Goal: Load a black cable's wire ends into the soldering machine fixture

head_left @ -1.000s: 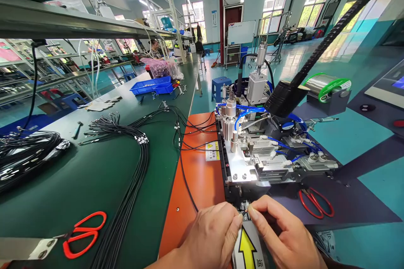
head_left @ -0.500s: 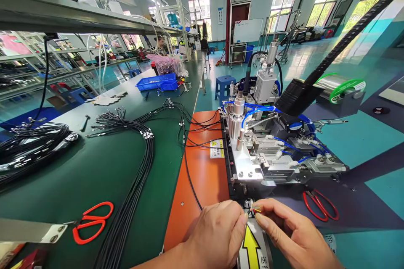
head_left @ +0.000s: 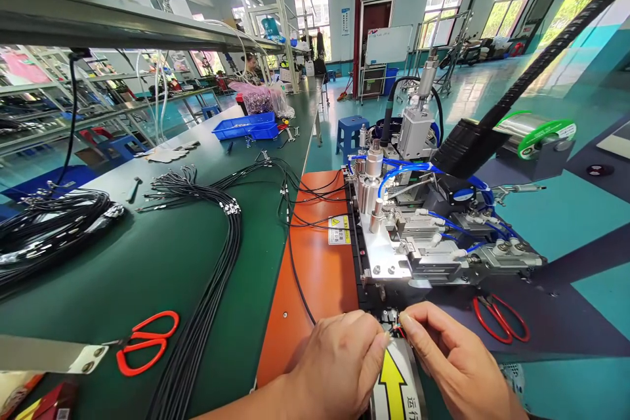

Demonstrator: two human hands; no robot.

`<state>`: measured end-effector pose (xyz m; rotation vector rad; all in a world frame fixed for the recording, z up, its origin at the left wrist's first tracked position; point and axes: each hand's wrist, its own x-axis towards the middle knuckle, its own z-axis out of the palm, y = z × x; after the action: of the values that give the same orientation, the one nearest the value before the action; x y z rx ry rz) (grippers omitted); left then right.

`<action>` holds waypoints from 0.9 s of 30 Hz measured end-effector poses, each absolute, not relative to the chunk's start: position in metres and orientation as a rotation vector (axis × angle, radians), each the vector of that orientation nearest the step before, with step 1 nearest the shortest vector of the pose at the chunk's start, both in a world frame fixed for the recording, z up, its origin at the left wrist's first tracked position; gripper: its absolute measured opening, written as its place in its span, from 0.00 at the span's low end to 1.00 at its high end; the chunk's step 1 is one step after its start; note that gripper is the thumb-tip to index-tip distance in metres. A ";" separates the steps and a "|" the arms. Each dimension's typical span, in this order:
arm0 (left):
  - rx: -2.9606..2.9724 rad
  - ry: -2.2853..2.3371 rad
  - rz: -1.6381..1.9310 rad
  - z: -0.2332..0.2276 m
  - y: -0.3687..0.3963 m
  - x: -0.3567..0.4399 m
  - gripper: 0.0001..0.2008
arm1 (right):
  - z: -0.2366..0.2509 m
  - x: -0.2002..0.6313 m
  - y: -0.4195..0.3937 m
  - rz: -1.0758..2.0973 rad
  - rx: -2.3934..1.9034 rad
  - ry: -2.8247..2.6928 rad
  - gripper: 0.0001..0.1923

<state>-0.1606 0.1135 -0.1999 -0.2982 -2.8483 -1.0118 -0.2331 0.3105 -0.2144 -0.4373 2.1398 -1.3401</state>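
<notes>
My left hand (head_left: 339, 354) is closed on the end of a black cable (head_left: 298, 279), which runs back over the orange plate. Thin coloured wires (head_left: 396, 329) come out of the cable end between my two hands. With thumb and forefinger, my right hand (head_left: 450, 348) pinches the tips of these wires. Both hands are just in front of a small metal fixture (head_left: 390, 316) at the near end of the machine (head_left: 413, 210). Beneath them lies a strip with a yellow arrow (head_left: 392, 377). The fingertips hide part of the wires.
Bundled black cables (head_left: 229, 256) lie on the green table (head_left: 260, 262), left of the orange plate (head_left: 315, 262). Red-handled scissors (head_left: 147, 344) lie at the left, another pair of scissors (head_left: 499, 318) at the right. A blue tray (head_left: 246, 126) and a solder spool (head_left: 536, 134) stand farther back.
My right fingers have shifted slightly around the wires, and less of the coloured strands shows now. The left hand keeps its grip in nearly the same place.
</notes>
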 end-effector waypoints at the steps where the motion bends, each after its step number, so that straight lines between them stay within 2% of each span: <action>1: -0.279 -2.855 -1.020 -0.198 0.113 -0.161 0.15 | -0.216 -0.232 0.310 -1.357 -0.419 2.135 0.25; 5: -0.239 -2.833 -1.089 -0.191 0.105 -0.164 0.11 | -0.219 -0.230 0.311 -1.380 -0.343 2.118 0.25; 9: -0.316 -2.793 -1.184 -0.188 0.100 -0.168 0.14 | -0.225 -0.232 0.312 -1.374 -0.286 2.125 0.26; 16: -0.361 -2.688 -1.015 -0.194 0.101 -0.173 0.17 | -0.235 -0.237 0.309 -1.424 -0.227 2.109 0.27; 27: -0.359 -2.715 -0.975 -0.198 0.100 -0.174 0.19 | -0.239 -0.239 0.305 -1.353 -0.271 2.183 0.25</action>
<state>-0.1738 0.1001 -0.1976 -0.3592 -2.7153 -0.9747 -0.2387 0.3052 -0.2388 -0.2714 2.1826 -1.3528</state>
